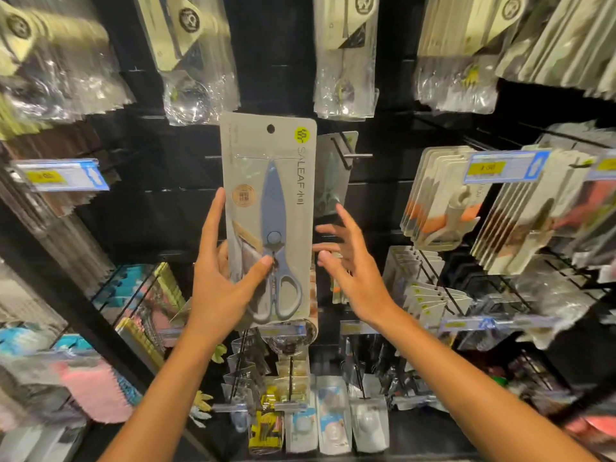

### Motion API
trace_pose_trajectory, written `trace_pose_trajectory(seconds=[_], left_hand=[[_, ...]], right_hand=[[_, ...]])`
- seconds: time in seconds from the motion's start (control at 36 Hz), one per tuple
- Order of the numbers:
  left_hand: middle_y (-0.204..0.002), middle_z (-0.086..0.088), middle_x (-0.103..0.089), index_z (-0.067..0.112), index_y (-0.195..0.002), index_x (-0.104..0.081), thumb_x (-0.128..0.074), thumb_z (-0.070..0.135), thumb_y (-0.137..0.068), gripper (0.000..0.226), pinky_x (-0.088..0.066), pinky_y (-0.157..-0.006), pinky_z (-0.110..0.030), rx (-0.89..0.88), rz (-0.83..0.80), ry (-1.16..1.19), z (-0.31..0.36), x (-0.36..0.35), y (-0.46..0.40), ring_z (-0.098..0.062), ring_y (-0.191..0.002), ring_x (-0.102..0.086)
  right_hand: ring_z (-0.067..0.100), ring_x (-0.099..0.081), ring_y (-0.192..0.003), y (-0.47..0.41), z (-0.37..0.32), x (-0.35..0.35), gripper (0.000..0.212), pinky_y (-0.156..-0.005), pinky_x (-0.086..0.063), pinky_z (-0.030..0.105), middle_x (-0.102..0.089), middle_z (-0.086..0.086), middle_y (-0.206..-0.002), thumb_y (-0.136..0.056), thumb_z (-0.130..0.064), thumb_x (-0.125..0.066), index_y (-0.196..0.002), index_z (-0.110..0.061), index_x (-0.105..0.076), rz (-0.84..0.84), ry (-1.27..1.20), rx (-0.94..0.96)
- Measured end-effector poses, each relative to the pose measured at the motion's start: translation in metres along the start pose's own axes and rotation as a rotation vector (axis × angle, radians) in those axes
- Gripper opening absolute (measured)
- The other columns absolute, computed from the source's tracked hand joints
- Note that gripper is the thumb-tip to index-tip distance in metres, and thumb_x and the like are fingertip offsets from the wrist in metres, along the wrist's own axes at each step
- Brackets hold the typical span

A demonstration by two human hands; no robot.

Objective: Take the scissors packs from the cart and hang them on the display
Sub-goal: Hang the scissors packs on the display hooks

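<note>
A scissors pack (pixel 270 208), a grey card with blue-grey scissors under a clear blister, is held upright in front of the black display wall. My left hand (pixel 220 278) grips its lower left edge, thumb across the front near the pivot and fingers behind the card. My right hand (pixel 350 261) hovers just right of the pack with fingers spread, holding nothing. The pack's hang hole sits at its top centre. A metal display hook (pixel 353 156) sticks out just right of the pack's top, with another scissors pack (pixel 330 181) hanging on it behind. The cart is out of view.
Hooks all around carry goods: clear bagged items (pixel 346 61) above, carded tools (pixel 443 201) at right, small packs (pixel 300 411) below. Blue price tags (pixel 506 168) jut out at right and at left (pixel 60 176). Pink and blue cloths (pixel 96 391) hang at lower left.
</note>
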State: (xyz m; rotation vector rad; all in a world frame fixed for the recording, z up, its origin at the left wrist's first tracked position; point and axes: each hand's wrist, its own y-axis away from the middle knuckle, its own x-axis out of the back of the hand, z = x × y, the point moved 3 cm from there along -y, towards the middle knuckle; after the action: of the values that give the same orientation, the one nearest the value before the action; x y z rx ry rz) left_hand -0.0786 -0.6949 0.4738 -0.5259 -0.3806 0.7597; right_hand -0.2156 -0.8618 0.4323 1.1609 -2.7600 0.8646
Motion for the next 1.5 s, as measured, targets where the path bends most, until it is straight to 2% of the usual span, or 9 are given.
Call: trace_pose_trajectory(seconds=[0.11, 0.28, 0.36, 0.5, 0.61, 0.72, 1.11, 1.28, 1.5], left_hand=[[-0.167, 0.011, -0.03, 0.041, -0.161, -0.019, -0.079, 0.01, -0.089, 0.099, -0.051, -0.107, -0.057, 0.003, -0.035, -0.008, -0.006, -0.012, 0.003, -0.024, -0.144, -0.049], [-0.165, 0.017, -0.031, 0.042, -0.16, -0.019, -0.077, 0.01, -0.087, 0.098, -0.052, -0.107, -0.032, 0.044, -0.093, 0.04, -0.011, -0.03, 0.01, -0.015, -0.144, -0.048], [-0.164, 0.02, -0.032, 0.04, -0.161, -0.018, -0.077, 0.011, -0.087, 0.1, -0.053, -0.107, -0.033, 0.092, -0.132, 0.068, -0.019, -0.038, 0.012, -0.01, -0.142, -0.049], [-0.165, 0.007, -0.035, 0.049, -0.16, -0.015, -0.082, 0.017, -0.086, 0.105, -0.049, -0.109, -0.057, 0.162, -0.203, 0.121, -0.032, -0.05, 0.016, -0.02, -0.144, -0.048], [-0.161, 0.006, -0.041, 0.055, -0.158, -0.011, -0.082, 0.011, -0.085, 0.11, -0.052, -0.107, -0.055, 0.181, -0.242, 0.111, -0.035, -0.059, 0.018, -0.018, -0.139, -0.054], [-0.16, -0.002, -0.043, 0.065, -0.153, -0.006, -0.084, 0.025, -0.083, 0.112, -0.053, -0.104, -0.057, 0.18, -0.29, 0.044, -0.036, -0.065, 0.014, -0.025, -0.139, -0.054], [-0.152, -0.002, -0.053, 0.06, -0.156, -0.002, -0.082, 0.018, -0.086, 0.115, -0.059, -0.098, -0.039, 0.124, -0.331, -0.001, -0.028, -0.085, 0.004, -0.012, -0.122, -0.066], [-0.151, 0.003, -0.054, 0.058, -0.157, -0.006, -0.084, 0.02, -0.084, 0.113, -0.058, -0.099, -0.049, 0.156, -0.305, 0.021, -0.033, -0.084, 0.008, -0.016, -0.123, -0.066], [-0.142, -0.001, -0.062, 0.052, -0.159, -0.001, -0.081, 0.025, -0.086, 0.111, -0.06, -0.096, -0.039, 0.254, -0.372, 0.011, -0.047, -0.09, -0.009, -0.012, -0.119, -0.069]], right_hand=[[0.015, -0.069, -0.112, 0.01, -0.019, -0.008, 0.095, -0.091, -0.059, 0.037, -0.055, -0.009, -0.14, -0.096, -0.017, -0.069, -0.161, -0.039, -0.004, -0.054, -0.037, -0.019], [0.009, -0.071, -0.108, 0.025, -0.015, 0.002, 0.102, -0.084, -0.061, 0.03, -0.06, -0.027, -0.129, -0.092, -0.009, -0.074, -0.162, -0.036, -0.006, -0.019, 0.019, -0.058], [0.009, -0.071, -0.107, 0.032, -0.012, 0.007, 0.099, -0.083, -0.062, 0.03, -0.06, -0.036, -0.125, -0.092, -0.009, -0.074, -0.162, -0.035, -0.009, 0.002, 0.022, -0.084], [0.007, -0.072, -0.104, 0.041, -0.005, 0.019, 0.091, -0.082, -0.061, 0.028, -0.066, -0.013, -0.128, -0.094, -0.008, -0.071, -0.159, -0.039, -0.016, 0.084, 0.052, -0.125], [0.003, -0.072, -0.104, 0.048, -0.002, 0.025, 0.09, -0.082, -0.061, 0.025, -0.064, -0.008, -0.131, -0.094, -0.007, -0.07, -0.158, -0.042, -0.017, 0.113, 0.108, -0.127], [0.008, -0.073, -0.104, 0.051, 0.004, 0.034, 0.091, -0.083, -0.063, 0.037, -0.066, -0.009, -0.13, -0.094, -0.008, -0.07, -0.16, -0.041, -0.016, 0.136, 0.123, -0.142], [0.005, -0.072, -0.105, 0.049, 0.004, 0.052, 0.089, -0.08, -0.063, 0.033, -0.066, -0.014, -0.129, -0.095, -0.007, -0.069, -0.161, -0.033, -0.016, 0.194, 0.151, -0.117], [0.004, -0.072, -0.101, 0.046, 0.004, 0.054, 0.087, -0.078, -0.062, 0.026, -0.066, -0.015, -0.123, -0.096, -0.009, -0.068, -0.161, -0.031, -0.016, 0.139, 0.167, -0.109], [0.008, -0.073, -0.096, 0.029, 0.021, 0.056, 0.088, -0.082, -0.063, 0.038, -0.061, -0.028, -0.124, -0.099, -0.017, -0.065, -0.161, -0.042, -0.007, 0.083, 0.229, -0.145]])
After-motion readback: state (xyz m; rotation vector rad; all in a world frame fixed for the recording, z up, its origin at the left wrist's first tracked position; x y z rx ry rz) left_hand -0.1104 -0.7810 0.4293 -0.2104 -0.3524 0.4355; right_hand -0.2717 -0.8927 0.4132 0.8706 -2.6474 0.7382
